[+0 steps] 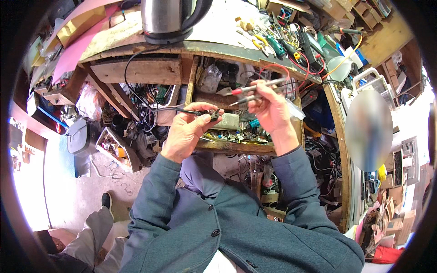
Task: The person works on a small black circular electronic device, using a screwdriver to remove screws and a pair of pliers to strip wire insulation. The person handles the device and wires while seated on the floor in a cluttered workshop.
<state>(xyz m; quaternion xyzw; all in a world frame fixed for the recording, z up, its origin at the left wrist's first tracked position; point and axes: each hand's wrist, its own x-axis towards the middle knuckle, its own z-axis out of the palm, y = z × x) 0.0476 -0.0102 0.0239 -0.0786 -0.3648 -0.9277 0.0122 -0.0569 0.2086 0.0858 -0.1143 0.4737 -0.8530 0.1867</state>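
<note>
My left hand (185,133) grips a black power plug (213,115) between thumb and fingers, its prongs toward the right. A black cord (126,75) loops from the plug up toward the base of a steel electric kettle (166,20) on the bench. My right hand (275,109) is closed around two test probes, one with a red tip section (237,91) and a darker one (246,99) below it. Both point left toward the plug, apart from it. Red and black leads run from the probes to the cluttered bench at the right.
An open drawer (236,148) full of parts lies under my hands. Pliers (260,41), screwdrivers and wires crowd the bench top. A translucent bowl (339,68) stands at the right. Another person's leg and shoe (107,202) show at lower left, beside a bin of parts (119,150).
</note>
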